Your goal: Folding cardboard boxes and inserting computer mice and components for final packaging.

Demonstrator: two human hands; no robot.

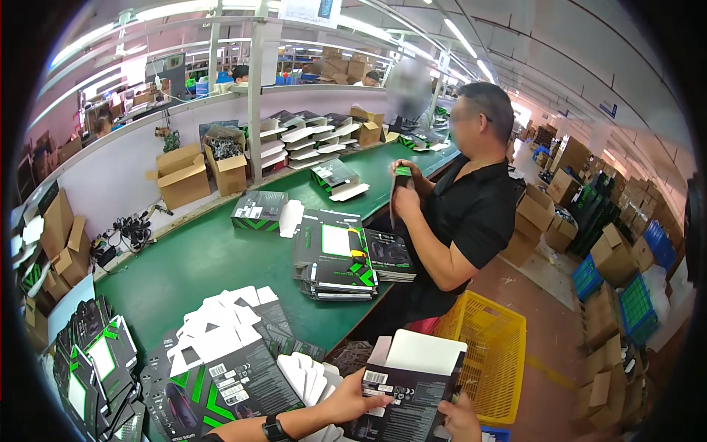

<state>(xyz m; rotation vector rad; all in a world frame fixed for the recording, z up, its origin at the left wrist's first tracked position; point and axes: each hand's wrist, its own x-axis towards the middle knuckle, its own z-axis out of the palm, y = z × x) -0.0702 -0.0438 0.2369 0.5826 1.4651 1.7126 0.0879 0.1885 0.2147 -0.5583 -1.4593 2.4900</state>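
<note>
A black printed cardboard box [405,394] with a raised white flap is held up at the lower middle. My left hand [355,400] is closed on its left side, thumb lying across the printed face; a dark watch is on that wrist. At the opposite edge, my right hand [459,417] grips the same box, its fingers partly hidden. Beside my left forearm lies a spread pile of flat black-and-green boxes [243,379] with white flaps [213,331] fanned out.
Stacked flat boxes [335,254] stand on the green table [199,258], with a yellow-handled tool on top. A co-worker [471,191] holds a small box at the right. A yellow crate [486,353] sits on the floor; cartons [180,177] line the table's far side.
</note>
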